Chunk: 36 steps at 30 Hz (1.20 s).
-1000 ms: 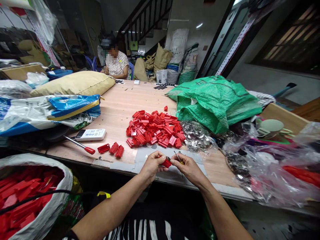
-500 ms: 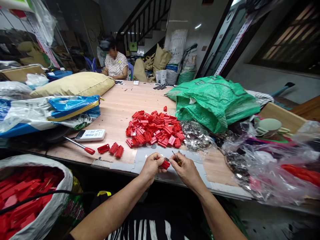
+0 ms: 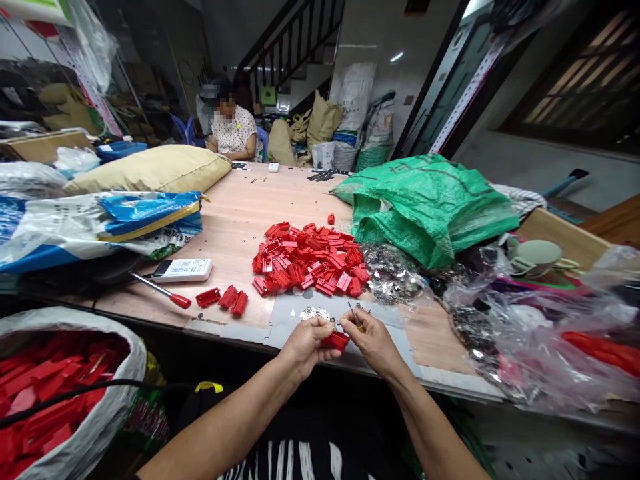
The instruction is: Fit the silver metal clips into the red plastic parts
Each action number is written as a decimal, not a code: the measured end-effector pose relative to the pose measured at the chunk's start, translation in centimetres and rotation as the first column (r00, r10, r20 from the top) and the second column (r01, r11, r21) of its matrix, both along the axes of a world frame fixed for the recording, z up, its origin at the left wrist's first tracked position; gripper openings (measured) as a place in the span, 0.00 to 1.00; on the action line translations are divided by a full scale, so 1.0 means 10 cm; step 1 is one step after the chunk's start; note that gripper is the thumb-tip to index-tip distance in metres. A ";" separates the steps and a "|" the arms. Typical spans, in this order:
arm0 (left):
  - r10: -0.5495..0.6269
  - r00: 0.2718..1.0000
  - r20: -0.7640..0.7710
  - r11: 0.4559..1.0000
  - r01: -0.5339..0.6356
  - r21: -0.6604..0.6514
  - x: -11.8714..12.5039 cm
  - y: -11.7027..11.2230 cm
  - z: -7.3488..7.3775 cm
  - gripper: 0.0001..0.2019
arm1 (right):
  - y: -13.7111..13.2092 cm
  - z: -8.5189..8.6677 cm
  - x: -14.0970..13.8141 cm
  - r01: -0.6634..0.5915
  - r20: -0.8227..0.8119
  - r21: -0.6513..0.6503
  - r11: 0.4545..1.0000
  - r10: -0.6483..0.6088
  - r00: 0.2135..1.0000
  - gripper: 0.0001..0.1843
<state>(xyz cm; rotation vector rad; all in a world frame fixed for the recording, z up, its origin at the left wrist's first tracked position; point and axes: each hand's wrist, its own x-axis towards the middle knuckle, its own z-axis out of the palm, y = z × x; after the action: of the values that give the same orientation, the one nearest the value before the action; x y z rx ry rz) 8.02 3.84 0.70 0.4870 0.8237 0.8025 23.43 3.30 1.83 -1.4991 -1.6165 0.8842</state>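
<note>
This looks like a small workshop. The counter bears a heap of red plastic parts and a bag of metal pieces; stuffed sacks stand near a staircase, and another person sits at the far side.

3 red pcs nr. 1 tool

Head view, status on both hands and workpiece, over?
Left hand holds red plastic housing. Right hand holds thin-shafted tool. Pile of red housings beyond, apart from both hands.

Light pools on the pale wooden tabletop; the dark-railed staircase sits dim; glare streaks the glossy grey wall; edges stretch and soften.
</note>
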 end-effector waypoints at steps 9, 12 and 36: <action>-0.021 0.997 0.080 0.998 0.026 -0.064 0.01 -0.01 0.01 0.13 | -0.03 -0.01 -0.03 0.022 -0.055 0.011 1.000 -0.021 0.998 0.16; -0.028 0.996 0.084 0.995 0.035 -0.091 0.00 0.00 0.02 0.11 | -0.03 0.01 -0.02 -0.029 0.023 0.015 0.999 0.029 0.999 0.14; 0.746 0.243 -0.620 0.140 0.853 0.502 -0.01 0.03 -0.13 0.09 | 0.00 -0.13 0.26 0.130 0.645 0.037 0.991 -0.123 0.754 0.08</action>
<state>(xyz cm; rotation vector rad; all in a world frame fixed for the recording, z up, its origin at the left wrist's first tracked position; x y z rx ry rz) 7.91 4.18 -0.61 2.7836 1.2851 0.7206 26.06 3.35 0.50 -2.0408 -1.9453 0.2865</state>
